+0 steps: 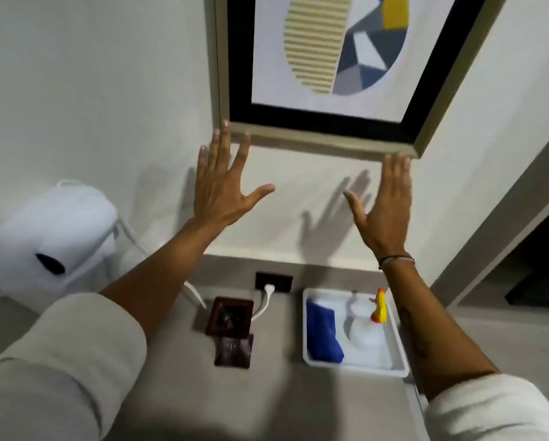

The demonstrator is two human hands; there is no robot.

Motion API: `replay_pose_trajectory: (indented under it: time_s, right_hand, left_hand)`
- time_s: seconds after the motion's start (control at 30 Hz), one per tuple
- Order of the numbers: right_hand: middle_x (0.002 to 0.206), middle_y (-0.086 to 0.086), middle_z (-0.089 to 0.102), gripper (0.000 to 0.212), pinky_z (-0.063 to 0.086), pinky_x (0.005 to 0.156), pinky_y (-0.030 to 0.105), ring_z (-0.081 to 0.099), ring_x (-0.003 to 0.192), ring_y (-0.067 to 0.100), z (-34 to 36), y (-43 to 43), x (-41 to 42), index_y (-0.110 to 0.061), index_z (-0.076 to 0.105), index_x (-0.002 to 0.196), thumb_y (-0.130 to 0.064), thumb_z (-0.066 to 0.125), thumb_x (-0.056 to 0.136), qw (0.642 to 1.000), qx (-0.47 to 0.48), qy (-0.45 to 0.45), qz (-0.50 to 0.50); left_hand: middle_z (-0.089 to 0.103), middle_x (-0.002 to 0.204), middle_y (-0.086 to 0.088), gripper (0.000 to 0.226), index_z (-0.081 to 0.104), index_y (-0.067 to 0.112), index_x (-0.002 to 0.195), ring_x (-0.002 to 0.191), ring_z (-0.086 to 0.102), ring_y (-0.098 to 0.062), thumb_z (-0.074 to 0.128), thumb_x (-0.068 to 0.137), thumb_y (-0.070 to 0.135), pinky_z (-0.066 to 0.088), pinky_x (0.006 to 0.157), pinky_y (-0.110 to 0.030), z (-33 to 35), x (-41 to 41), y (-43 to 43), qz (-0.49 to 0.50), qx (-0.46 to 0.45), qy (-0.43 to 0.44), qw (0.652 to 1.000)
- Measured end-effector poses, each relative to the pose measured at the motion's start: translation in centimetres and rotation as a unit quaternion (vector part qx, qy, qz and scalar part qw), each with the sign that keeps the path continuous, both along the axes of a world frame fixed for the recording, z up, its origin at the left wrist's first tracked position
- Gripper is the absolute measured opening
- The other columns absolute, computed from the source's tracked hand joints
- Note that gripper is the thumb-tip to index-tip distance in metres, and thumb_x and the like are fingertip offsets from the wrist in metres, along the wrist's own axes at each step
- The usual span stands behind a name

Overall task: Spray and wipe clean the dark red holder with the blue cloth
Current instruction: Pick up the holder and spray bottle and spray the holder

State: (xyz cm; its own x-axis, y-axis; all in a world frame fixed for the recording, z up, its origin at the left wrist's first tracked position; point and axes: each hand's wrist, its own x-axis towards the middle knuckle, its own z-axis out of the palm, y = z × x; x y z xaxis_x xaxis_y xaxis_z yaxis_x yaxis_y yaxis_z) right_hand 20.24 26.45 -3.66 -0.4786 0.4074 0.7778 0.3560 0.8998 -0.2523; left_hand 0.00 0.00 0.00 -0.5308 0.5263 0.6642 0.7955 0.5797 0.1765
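Observation:
The dark red holder (230,318) sits on the grey counter (276,396) below a wall socket, with a dark packet (234,350) lying just in front of it. To its right a white tray (397,361) holds the folded blue cloth (323,335) and a clear spray bottle (367,329) lying on its side, its yellow and red nozzle toward the wall. Both of my hands are raised in front of the wall, well above these things. My left hand (224,189) is open with fingers spread. My right hand (384,205) is open too, fingers together, empty.
A framed picture (324,135) hangs on the wall just above my fingertips. A white appliance (48,237) stands at the left, its white cable plugged into the black socket (274,282). A dark opening lies at the far right.

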Motion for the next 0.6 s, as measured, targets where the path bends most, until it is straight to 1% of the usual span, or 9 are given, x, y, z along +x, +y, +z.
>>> replay_pose_trajectory:
  time_s: [0.1, 0.2, 0.27, 0.3, 0.37, 0.43, 0.47, 0.53, 0.6]
  right_hand:
    - [0.179, 0.017, 0.012, 0.105, 0.019, 0.135, 0.052, 0.007, 0.167, 0.034, -9.3, 0.8, 5.3, -0.006, 0.011, 0.169, -0.072, 0.054, 0.099, 0.986, -0.153, -0.052, -0.031]
    - [0.177, 0.018, 0.018, 0.113, 0.022, 0.134, 0.055, 0.010, 0.166, 0.036, -18.1, 0.3, 10.0, -0.007, 0.013, 0.168, -0.076, 0.057, 0.089, 0.945, -0.302, -0.116, -0.056]
    - [0.172, 0.020, 0.029, 0.114, 0.030, 0.129, 0.049, 0.025, 0.161, 0.040, -20.9, -0.3, 11.4, -0.010, 0.020, 0.165, -0.073, 0.064, 0.080, 0.915, -0.381, -0.126, -0.044]
    - [0.167, 0.020, 0.038, 0.111, 0.037, 0.122, 0.045, 0.039, 0.154, 0.042, -22.0, -0.5, 11.8, -0.012, 0.023, 0.162, -0.070, 0.068, 0.078, 0.900, -0.417, -0.125, -0.036]
    - [0.156, 0.012, 0.053, 0.104, 0.047, 0.104, 0.037, 0.061, 0.130, 0.036, -23.6, -0.9, 12.2, -0.018, 0.027, 0.160, -0.058, 0.080, 0.079, 0.883, -0.451, -0.128, -0.004]
    - [0.154, 0.003, 0.055, 0.100, 0.049, 0.099, 0.036, 0.061, 0.118, 0.024, -24.4, -1.3, 12.1, -0.026, 0.025, 0.164, -0.037, 0.087, 0.086, 0.879, -0.459, -0.126, 0.022]
    - [0.155, 0.002, 0.054, 0.098, 0.051, 0.101, 0.038, 0.060, 0.120, 0.023, -24.9, -1.2, 11.9, -0.027, 0.025, 0.165, -0.030, 0.087, 0.088, 0.875, -0.468, -0.120, 0.024]
    - [0.155, 0.004, 0.056, 0.088, 0.054, 0.109, 0.045, 0.062, 0.128, 0.030, -25.8, -0.9, 11.7, -0.025, 0.032, 0.163, -0.022, 0.084, 0.092, 0.869, -0.485, -0.099, 0.006]
    - [0.152, 0.005, 0.060, 0.076, 0.052, 0.113, 0.050, 0.063, 0.133, 0.035, -26.6, -0.7, 11.5, -0.024, 0.040, 0.159, -0.016, 0.080, 0.095, 0.867, -0.492, -0.080, -0.011]
  left_hand:
    - [-0.010, 0.184, -0.014, 0.116, -0.002, 0.030, 0.174, 0.171, -0.003, -0.036, 0.042, 0.088, 0.094, 0.010, 0.136, -0.062, -7.2, 1.4, -1.7, -0.024, -0.091, -0.075, 0.993]
    - [-0.012, 0.184, -0.012, 0.121, -0.001, 0.030, 0.174, 0.171, -0.004, -0.036, 0.042, 0.082, 0.096, 0.010, 0.136, -0.063, -14.1, 4.1, -4.0, -0.046, -0.158, -0.160, 0.973]
    - [-0.010, 0.184, -0.013, 0.125, 0.003, 0.028, 0.175, 0.170, -0.003, -0.036, 0.042, 0.078, 0.097, 0.014, 0.135, -0.063, -16.7, 5.4, -5.3, -0.067, -0.190, -0.202, 0.958]
    - [-0.011, 0.184, -0.012, 0.128, 0.002, 0.028, 0.175, 0.170, -0.004, -0.036, 0.046, 0.076, 0.097, 0.015, 0.135, -0.063, -17.9, 6.0, -5.8, -0.072, -0.215, -0.226, 0.948]
    - [-0.013, 0.184, -0.009, 0.134, -0.001, 0.031, 0.175, 0.171, -0.008, -0.033, 0.059, 0.074, 0.095, 0.012, 0.136, -0.060, -19.7, 6.8, -6.6, -0.070, -0.270, -0.277, 0.919]
    - [-0.013, 0.184, -0.007, 0.141, -0.003, 0.031, 0.174, 0.171, -0.011, -0.030, 0.069, 0.069, 0.093, 0.008, 0.137, -0.058, -20.4, 7.2, -7.3, -0.059, -0.315, -0.307, 0.896]
    - [-0.012, 0.184, -0.006, 0.144, -0.003, 0.031, 0.174, 0.171, -0.012, -0.030, 0.071, 0.068, 0.093, 0.006, 0.137, -0.058, -20.7, 7.2, -7.5, -0.058, -0.339, -0.315, 0.885]
    - [-0.008, 0.185, -0.007, 0.146, -0.001, 0.029, 0.174, 0.171, -0.010, -0.032, 0.075, 0.066, 0.091, 0.006, 0.137, -0.059, -21.1, 7.3, -8.0, -0.063, -0.366, -0.320, 0.872]
    - [0.000, 0.185, -0.007, 0.143, 0.004, 0.026, 0.174, 0.171, -0.004, -0.035, 0.080, 0.069, 0.085, 0.009, 0.136, -0.061, -21.4, 7.4, -8.5, -0.063, -0.384, -0.320, 0.864]
